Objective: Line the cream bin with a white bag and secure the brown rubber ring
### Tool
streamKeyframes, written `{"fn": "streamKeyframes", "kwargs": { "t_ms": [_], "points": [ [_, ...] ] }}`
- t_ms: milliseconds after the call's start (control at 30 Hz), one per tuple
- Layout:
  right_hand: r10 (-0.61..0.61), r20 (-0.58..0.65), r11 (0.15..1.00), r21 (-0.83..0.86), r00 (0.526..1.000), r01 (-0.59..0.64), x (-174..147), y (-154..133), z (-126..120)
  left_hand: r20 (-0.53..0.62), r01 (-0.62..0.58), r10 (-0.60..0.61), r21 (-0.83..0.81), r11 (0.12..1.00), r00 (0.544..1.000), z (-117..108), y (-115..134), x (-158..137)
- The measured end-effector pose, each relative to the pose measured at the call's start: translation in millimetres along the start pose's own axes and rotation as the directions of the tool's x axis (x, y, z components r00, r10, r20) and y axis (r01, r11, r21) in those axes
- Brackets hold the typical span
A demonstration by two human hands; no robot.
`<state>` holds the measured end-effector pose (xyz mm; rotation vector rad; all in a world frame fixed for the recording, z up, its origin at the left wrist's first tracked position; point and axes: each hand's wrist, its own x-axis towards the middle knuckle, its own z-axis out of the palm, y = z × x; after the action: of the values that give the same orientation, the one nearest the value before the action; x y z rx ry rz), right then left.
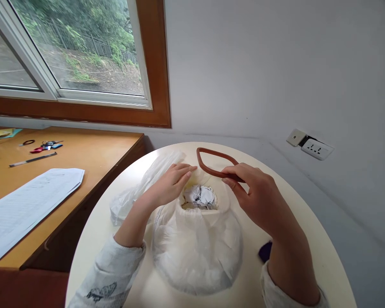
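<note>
In the middle of the round table stands a small bin lined with a translucent white plastic bag (199, 252); the bag is folded over the rim and spreads out around it. Crumpled white paper (200, 196) lies inside. My right hand (255, 192) pinches a brown rounded rectangular ring (211, 172), holding it tilted above the bin's far right side. My left hand (173, 184) rests at the bin's left rim, fingers stretched out over the bag's edge, holding nothing. More of the plastic (154, 175) trails off to the left behind that hand.
The round cream table (99, 252) stands against a white wall with a socket (317, 148). A dark purple item (265, 251) lies by my right wrist. On the wooden desk (115, 145) at left are papers (35, 205), a pen (32, 159) and keys (48, 146). A window is above.
</note>
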<state>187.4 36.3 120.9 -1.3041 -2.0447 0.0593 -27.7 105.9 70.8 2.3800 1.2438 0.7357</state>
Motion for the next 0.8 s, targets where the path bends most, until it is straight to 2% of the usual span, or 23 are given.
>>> {"fn": "streamKeyframes", "kwargs": {
  "t_ms": [200,333,500,633,800],
  "points": [
    [-0.016,0.023,1.0,-0.015,1.0,0.017,-1.6,-1.6,-3.4,0.026,0.002,-0.002,-0.007,1.0,1.0,-5.6,6.3,-1.4],
    [-0.053,0.079,0.998,-0.011,0.995,0.054,-2.7,-1.7,-6.5,0.006,0.027,-0.026,-0.028,0.999,1.0,-11.2,9.1,-3.6],
    [-0.129,0.178,0.991,0.008,0.975,0.13,-5.7,-0.4,-11.2,0.021,0.123,-0.122,-0.076,0.99,0.992,-15.0,8.3,-3.9],
    [-0.146,0.247,0.988,-0.017,0.958,0.155,-9.0,-1.3,-15.6,0.025,0.2,-0.199,-0.054,0.978,0.98,-14.6,4.9,-3.8],
    [-0.16,0.277,0.985,-0.018,0.948,0.171,-12.7,-3.7,-19.3,0.029,0.222,-0.221,-0.054,0.973,0.975,-13.7,4.3,-4.8]
  ]
}}
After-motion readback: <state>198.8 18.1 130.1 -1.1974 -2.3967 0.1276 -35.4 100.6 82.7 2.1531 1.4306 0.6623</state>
